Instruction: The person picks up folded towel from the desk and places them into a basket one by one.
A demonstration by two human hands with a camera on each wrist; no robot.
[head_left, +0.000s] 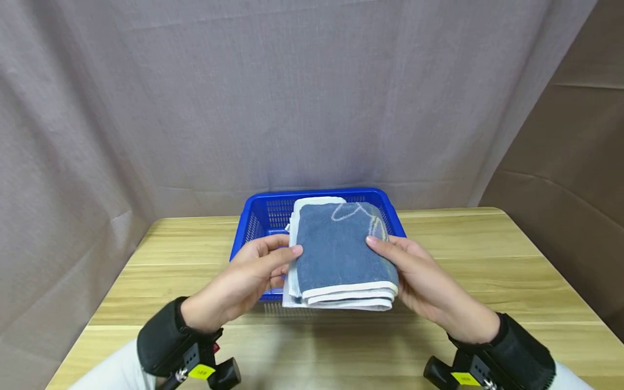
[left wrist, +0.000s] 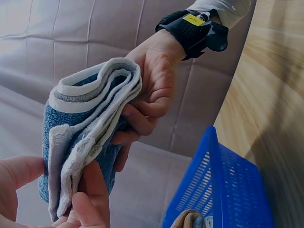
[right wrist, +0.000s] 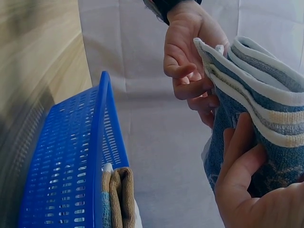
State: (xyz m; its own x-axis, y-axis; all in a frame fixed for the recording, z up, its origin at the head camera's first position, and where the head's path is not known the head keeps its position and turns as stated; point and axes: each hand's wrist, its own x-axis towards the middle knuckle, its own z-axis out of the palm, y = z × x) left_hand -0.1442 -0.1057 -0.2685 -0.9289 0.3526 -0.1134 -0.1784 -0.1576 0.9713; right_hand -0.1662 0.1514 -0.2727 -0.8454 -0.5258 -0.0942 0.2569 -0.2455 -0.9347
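Observation:
A folded blue towel [head_left: 336, 246] with white edges is held up between both hands, above the near part of a blue plastic basket [head_left: 248, 216]. My left hand [head_left: 251, 276] grips its left side, thumb on top and fingers beneath. On the right side, my right hand [head_left: 421, 276] pinches it the same way, with the thumb lying on the upper face. Pale line patterns mark the towel's far right corner. The left wrist view shows its stacked layers [left wrist: 95, 104] edge-on. In the right wrist view, fingers [right wrist: 242, 156] spread under the towel.
Inside the basket stand folded brown cloths [right wrist: 122, 197], seen in the right wrist view. The basket sits on a wooden table [head_left: 185, 260] near its back edge. A grey curtain [head_left: 312, 97] hangs behind, and a brown one [head_left: 570, 179] at the right.

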